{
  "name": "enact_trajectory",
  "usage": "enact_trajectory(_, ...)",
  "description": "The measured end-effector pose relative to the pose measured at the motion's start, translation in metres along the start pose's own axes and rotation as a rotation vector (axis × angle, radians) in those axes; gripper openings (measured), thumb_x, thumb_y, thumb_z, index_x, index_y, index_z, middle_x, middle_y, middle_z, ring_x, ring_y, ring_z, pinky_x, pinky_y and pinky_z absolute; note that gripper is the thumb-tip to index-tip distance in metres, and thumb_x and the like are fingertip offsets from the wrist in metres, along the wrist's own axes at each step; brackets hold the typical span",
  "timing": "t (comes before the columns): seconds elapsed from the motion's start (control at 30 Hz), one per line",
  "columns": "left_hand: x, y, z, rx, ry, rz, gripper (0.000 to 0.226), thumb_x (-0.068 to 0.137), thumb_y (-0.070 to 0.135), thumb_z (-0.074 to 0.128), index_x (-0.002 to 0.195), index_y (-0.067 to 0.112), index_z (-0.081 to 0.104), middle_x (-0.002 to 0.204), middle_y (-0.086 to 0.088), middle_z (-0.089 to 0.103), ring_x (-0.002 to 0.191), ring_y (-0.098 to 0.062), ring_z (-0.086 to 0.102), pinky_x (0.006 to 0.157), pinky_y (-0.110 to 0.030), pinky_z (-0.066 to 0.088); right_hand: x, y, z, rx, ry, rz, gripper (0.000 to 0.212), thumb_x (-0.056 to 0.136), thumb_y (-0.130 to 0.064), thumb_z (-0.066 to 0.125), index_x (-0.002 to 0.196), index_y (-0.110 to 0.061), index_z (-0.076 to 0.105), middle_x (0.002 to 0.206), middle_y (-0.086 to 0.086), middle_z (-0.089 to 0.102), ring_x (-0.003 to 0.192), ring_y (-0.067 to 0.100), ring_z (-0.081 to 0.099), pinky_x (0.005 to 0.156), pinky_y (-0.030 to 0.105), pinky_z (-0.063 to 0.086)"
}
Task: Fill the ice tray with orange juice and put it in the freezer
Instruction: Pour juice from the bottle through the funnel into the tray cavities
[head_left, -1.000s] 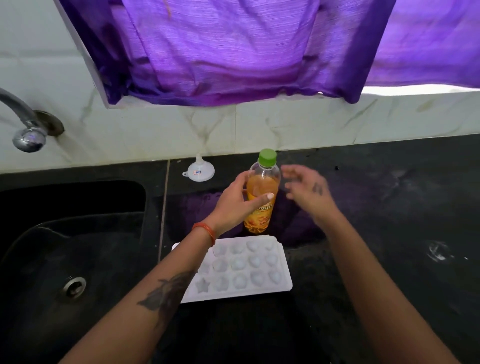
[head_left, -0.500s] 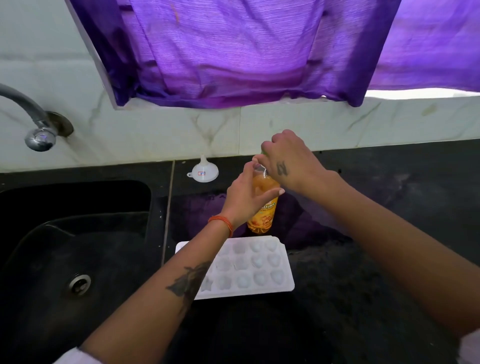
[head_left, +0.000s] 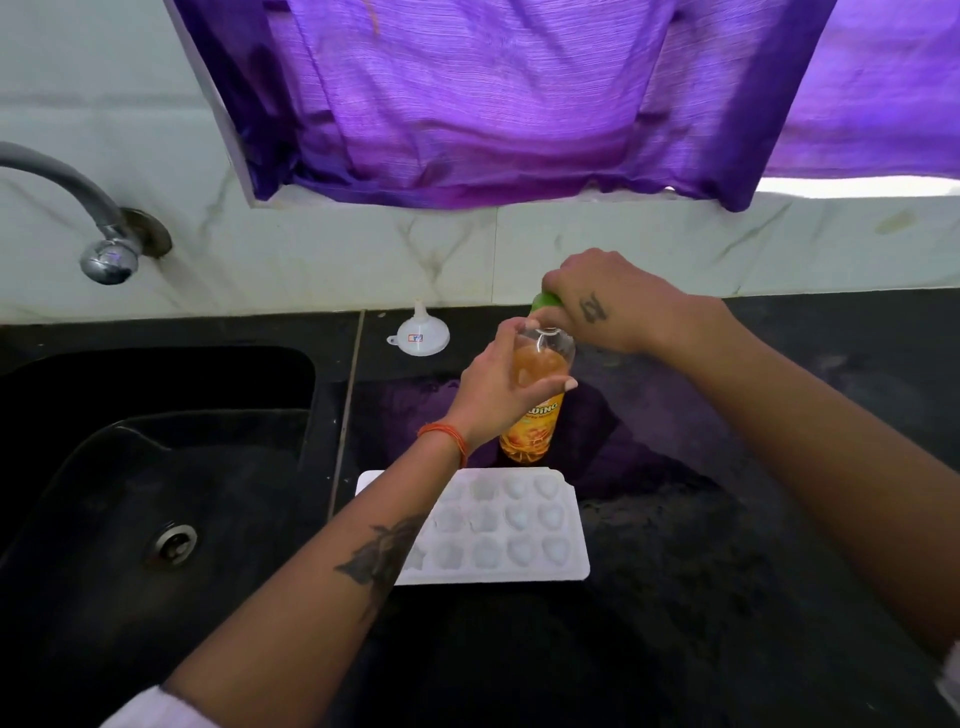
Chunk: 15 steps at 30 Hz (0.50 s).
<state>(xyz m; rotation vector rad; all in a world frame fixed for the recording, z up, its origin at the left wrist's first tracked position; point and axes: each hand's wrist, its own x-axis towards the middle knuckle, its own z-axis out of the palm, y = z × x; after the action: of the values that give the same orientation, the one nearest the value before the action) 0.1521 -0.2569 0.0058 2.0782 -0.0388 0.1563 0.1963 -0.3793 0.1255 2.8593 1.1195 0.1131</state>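
An orange juice bottle (head_left: 535, 415) stands upright on the black counter, just behind a white ice tray (head_left: 519, 530) with empty shaped cells. My left hand (head_left: 498, 389) is wrapped around the bottle's body. My right hand (head_left: 602, 301) is closed over the green cap (head_left: 543, 301) at the top; only a sliver of the cap shows. My left forearm crosses over the tray's left part and hides several cells.
A small white funnel (head_left: 421, 335) lies upside down on the counter by the wall, left of the bottle. A dark sink (head_left: 156, 467) with a drain and a metal tap (head_left: 104, 244) fills the left. A purple curtain (head_left: 493, 93) hangs above the marble backsplash.
My right hand moved from beside the bottle onto the green cap and now grips it. The left hand kept its hold on the bottle's body. The view shifted slightly.
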Motion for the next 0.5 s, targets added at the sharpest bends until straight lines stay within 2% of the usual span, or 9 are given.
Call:
enact_trajectory(0.1,0.000,0.001,0.000,-0.005,-0.011,-0.021,0.074,0.073,0.048,0.075,0.131,0.028,0.035,0.131,0.001,0.055,0.116,-0.019,0.056,0.097,-0.042,0.049,0.001,0.001,0.000,-0.031,-0.018,-0.102,0.031,0.092,-0.026,0.054,0.114,-0.006,0.060,0.098,0.012,0.058,0.083,0.022,0.056,0.071,0.029,0.045)
enact_trajectory(0.2,0.001,0.002,-0.001,-0.009,-0.017,-0.031,0.075,0.073,0.047,0.075,0.132,0.026,0.034,0.132,0.001,0.055,0.117,-0.020,0.055,0.097,-0.045,0.048,0.003,0.008,0.000,-0.020,-0.009,-0.202,0.037,0.090,-0.020,0.058,0.125,-0.012,0.055,0.108,0.012,0.058,0.095,0.025,0.056,0.079,0.030,0.045)
enact_trajectory(0.3,0.000,0.004,-0.001,-0.001,-0.018,-0.033,0.076,0.074,0.046,0.075,0.134,0.026,0.032,0.132,-0.002,0.054,0.118,-0.021,0.055,0.097,-0.046,0.048,0.006,0.017,-0.004,0.124,0.003,-0.199,0.039,0.090,-0.032,0.056,0.126,-0.015,0.055,0.113,0.011,0.063,0.098,0.024,0.058,0.079,0.026,0.041)
enact_trajectory(0.4,-0.001,0.005,-0.002,-0.013,-0.026,-0.034,0.076,0.075,0.044,0.075,0.135,0.028,0.031,0.132,-0.002,0.054,0.118,-0.021,0.055,0.098,-0.046,0.048,0.012,0.017,-0.003,0.093,-0.018,-0.111,0.047,0.090,-0.046,0.049,0.111,-0.007,0.063,0.094,0.012,0.064,0.083,0.023,0.059,0.071,0.028,0.042)
enact_trajectory(0.43,-0.001,0.005,-0.003,-0.022,-0.028,-0.037,0.075,0.075,0.043,0.075,0.134,0.027,0.032,0.131,-0.002,0.054,0.118,-0.021,0.055,0.098,-0.046,0.048,0.013,0.015,-0.002,0.045,-0.014,-0.138,0.046,0.092,-0.044,0.047,0.105,-0.004,0.064,0.086,0.010,0.060,0.079,0.023,0.057,0.068,0.028,0.041)
enact_trajectory(0.5,-0.001,0.005,-0.003,-0.024,-0.028,-0.042,0.074,0.075,0.042,0.075,0.133,0.025,0.033,0.130,-0.003,0.055,0.117,-0.022,0.056,0.097,-0.046,0.049,0.015,0.012,-0.001,-0.012,-0.007,-0.226,0.041,0.094,-0.037,0.045,0.104,-0.003,0.064,0.085,0.008,0.055,0.079,0.022,0.055,0.069,0.028,0.040)
